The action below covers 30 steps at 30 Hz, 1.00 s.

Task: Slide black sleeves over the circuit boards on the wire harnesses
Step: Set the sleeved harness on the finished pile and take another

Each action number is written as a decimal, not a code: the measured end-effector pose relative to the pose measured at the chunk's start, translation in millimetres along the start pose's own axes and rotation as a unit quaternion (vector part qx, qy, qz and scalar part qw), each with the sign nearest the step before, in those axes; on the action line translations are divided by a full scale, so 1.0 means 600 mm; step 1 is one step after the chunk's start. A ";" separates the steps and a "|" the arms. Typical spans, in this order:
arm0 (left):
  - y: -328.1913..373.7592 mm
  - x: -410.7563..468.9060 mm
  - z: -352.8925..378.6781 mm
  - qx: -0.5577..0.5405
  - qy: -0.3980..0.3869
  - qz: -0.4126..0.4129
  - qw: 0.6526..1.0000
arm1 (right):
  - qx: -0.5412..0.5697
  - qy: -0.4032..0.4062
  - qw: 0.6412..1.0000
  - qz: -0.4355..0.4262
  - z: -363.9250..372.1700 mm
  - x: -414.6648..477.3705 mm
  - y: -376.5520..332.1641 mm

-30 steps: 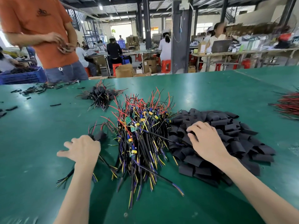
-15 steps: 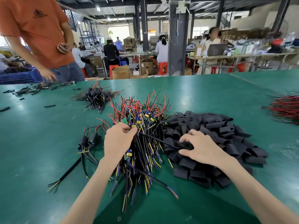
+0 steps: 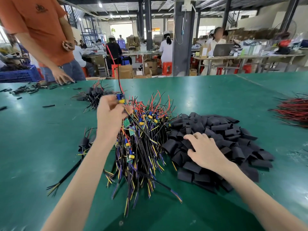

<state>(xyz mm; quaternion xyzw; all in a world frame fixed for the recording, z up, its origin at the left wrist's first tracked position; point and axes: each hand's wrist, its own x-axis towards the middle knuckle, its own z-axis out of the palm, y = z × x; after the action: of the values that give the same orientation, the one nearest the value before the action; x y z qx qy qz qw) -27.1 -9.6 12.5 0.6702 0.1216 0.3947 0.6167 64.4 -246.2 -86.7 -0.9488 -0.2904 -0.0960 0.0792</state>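
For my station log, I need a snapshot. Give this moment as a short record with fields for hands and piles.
left hand: pinches one wire harness above the harness pile
right hand: rests on the black sleeves pile; grip unclear
harness pile: between both hands
sleeved harnesses: small group left of the pile
table: green

The left hand (image 3: pixel 110 114) has left the few sleeved harnesses (image 3: pixel 85 142) on the left, crossed to the heap of multicoloured wires (image 3: pixel 141 144), and now is raised above it. It pinches one wire harness (image 3: pixel 121 98) with blue and yellow parts on its board, its red and black leads trailing upward. The person in the orange shirt (image 3: pixel 38 25) has lowered a hand (image 3: pixel 62 79) to the green table (image 3: pixel 33 155).
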 end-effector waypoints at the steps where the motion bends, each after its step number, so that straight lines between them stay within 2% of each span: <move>1: 0.011 0.003 -0.003 -0.017 0.002 0.024 1.000 | 0.001 -0.006 1.000 0.004 0.000 0.001 -0.001; 4: 0.044 0.017 -0.019 0.050 0.018 0.125 0.991 | -0.014 -0.015 1.000 0.005 0.001 0.002 -0.005; 8: 0.071 0.029 -0.050 0.219 0.014 0.249 0.943 | -0.003 -0.002 1.000 0.012 -0.004 0.002 -0.009; 10: 0.061 0.021 -0.049 0.316 -0.032 0.259 0.912 | -0.001 0.003 1.000 0.015 -0.007 0.001 -0.012; 13: 0.005 -0.004 -0.035 0.439 -0.166 0.203 0.859 | 0.032 0.015 0.999 0.014 -0.012 0.001 -0.014; 16: -0.062 -0.029 -0.028 0.458 -0.227 0.172 0.842 | 0.096 0.054 0.994 0.006 -0.015 0.000 -0.014; 19: -0.103 -0.043 -0.027 0.511 -0.189 0.172 0.821 | 0.132 0.093 0.987 -0.005 -0.016 -0.001 -0.014; 24: -0.112 -0.046 -0.033 0.513 -0.125 0.303 0.794 | 0.189 0.094 0.977 -0.009 -0.015 -0.002 -0.015; 30: -0.106 -0.049 -0.046 0.513 -0.157 0.355 0.766 | 0.206 0.102 0.973 -0.021 -0.022 -0.004 -0.018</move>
<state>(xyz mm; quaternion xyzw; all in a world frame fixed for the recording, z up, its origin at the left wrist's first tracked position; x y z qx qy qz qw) -44.4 4.7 -59.5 0.9347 -0.0393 0.3533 0.0080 54.5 -241.4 -73.7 -0.8912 -0.3138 -0.1318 0.2999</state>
